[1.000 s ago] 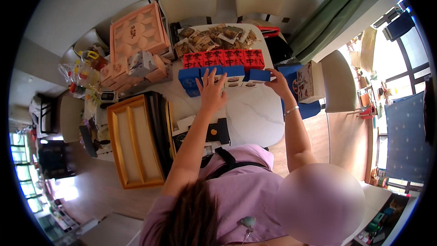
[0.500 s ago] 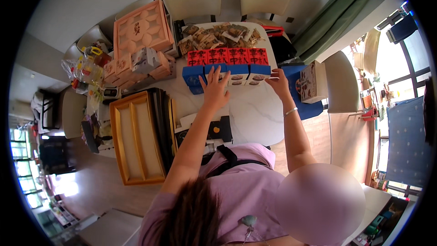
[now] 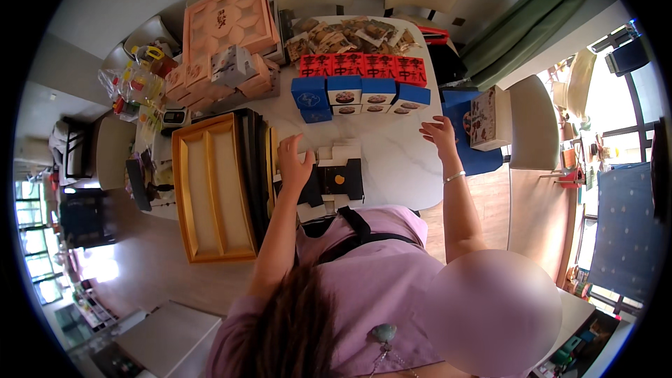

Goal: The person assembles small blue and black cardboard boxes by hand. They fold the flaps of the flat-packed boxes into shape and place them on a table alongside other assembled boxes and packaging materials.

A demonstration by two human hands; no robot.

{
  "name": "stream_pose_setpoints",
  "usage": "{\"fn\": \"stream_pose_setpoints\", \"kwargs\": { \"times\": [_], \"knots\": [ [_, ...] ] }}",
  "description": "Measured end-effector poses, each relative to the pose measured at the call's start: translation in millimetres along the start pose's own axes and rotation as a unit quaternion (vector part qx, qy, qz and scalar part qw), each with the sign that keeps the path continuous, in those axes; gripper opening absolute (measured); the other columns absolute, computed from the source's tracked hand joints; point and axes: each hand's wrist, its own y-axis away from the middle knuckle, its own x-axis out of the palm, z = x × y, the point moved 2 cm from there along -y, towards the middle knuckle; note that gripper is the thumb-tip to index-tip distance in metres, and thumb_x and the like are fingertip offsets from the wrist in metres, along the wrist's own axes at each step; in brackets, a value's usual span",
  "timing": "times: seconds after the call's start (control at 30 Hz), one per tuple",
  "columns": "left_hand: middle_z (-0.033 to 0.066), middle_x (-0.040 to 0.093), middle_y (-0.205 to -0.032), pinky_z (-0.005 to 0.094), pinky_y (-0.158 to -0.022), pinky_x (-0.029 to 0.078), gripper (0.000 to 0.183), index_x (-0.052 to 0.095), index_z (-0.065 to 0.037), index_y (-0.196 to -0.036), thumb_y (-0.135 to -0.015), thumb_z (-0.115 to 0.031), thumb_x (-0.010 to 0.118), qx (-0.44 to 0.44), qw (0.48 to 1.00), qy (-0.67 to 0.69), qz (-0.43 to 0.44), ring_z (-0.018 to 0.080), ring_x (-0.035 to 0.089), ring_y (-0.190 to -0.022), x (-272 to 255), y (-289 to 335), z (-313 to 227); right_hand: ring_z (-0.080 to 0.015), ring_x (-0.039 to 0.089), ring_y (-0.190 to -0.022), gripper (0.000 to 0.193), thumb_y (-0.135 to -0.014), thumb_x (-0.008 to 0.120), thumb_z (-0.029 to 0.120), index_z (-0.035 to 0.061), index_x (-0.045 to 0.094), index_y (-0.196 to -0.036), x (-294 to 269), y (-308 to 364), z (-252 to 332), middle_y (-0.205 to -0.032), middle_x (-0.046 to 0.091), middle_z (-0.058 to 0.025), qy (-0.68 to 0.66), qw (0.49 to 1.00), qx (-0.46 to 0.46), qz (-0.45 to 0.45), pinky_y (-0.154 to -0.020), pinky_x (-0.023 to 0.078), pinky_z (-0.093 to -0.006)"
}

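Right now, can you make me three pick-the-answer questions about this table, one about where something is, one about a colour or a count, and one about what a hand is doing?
1. Where is the row of red boxes?
A. Behind the blue boxes
B. Inside the wooden tray
C. On the floor

2. What colour is the big patterned box at the table's left end?
A. Green
B. Pink
C. Black

3. What is the left hand doing?
A. Holding a red box
B. Resting open by the black-and-white insert
C. Gripping a chair

Answers:
1. A, the red row lies farther from the person.
2. B, its lid is pale pink.
3. B, the fingers are spread, with nothing in the grip.
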Motion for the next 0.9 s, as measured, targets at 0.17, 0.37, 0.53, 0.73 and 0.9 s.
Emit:
{"fn": "stream_pose_setpoints", "kwargs": {
  "times": [0.17,0.37,0.53,0.73,0.9],
  "knots": [
    [0.0159,0.052,-0.122,0.0461,-0.097,0.043,0.041,0.055,-0.006,-0.124,-0.084,-0.01,0.067,-0.043,0.998,0.036,0.033,0.0355,0.05,-0.116,8,38,10,-0.0233,0.07,-0.088,0.047,-0.084,0.074,0.011,-0.0006,0.046,-0.119,10,-4,4,-0.1,0.066,-0.0155,-0.032,0.999,-0.016,0.028,-0.073,0.055,-0.0305],
    [0.017,0.054,-0.117,0.0456,-0.097,0.043,0.041,0.056,-0.005,-0.121,-0.082,-0.009,0.067,-0.057,0.995,0.07,0.051,0.0363,0.051,-0.113,16,45,12,-0.0223,0.07,-0.087,0.047,-0.082,0.074,0.01,-0.0019,0.047,-0.12,27,-19,21,-0.098,0.067,-0.0141,-0.024,0.998,-0.053,0.04,-0.071,0.054,-0.0296],
    [0.0169,0.055,-0.115,0.0446,-0.096,0.043,0.039,0.057,-0.006,-0.118,-0.08,-0.009,0.067,-0.048,0.995,0.079,0.039,0.0367,0.051,-0.111,15,43,8,-0.0215,0.07,-0.086,0.05,-0.082,0.073,0.007,-0.003,0.047,-0.123,33,-22,29,-0.098,0.066,-0.0135,-0.011,0.998,-0.056,0.038,-0.07,0.055,-0.0289],
    [0.0167,0.056,-0.114,0.0439,-0.096,0.042,0.039,0.057,-0.006,-0.117,-0.079,-0.007,0.067,-0.032,0.996,0.076,0.023,0.0368,0.051,-0.111,18,47,9,-0.0252,0.069,-0.091,0.053,-0.084,0.071,0.009,-0.0026,0.044,-0.129,29,-16,30,-0.103,0.066,-0.0149,0.0,0.998,-0.045,0.041,-0.076,0.055,-0.0338],
    [0.0193,0.055,-0.118,0.0443,-0.098,0.041,0.046,0.054,-0.004,-0.123,-0.079,-0.01,0.068,-0.052,0.998,0.046,0.015,0.038,0.05,-0.114,20,50,22,-0.0219,0.07,-0.088,0.051,-0.081,0.072,0.006,-0.0024,0.047,-0.125,22,-10,28,-0.1,0.065,-0.0144,-0.015,0.999,-0.03,0.039,-0.071,0.055,-0.0301]
  ]
}}
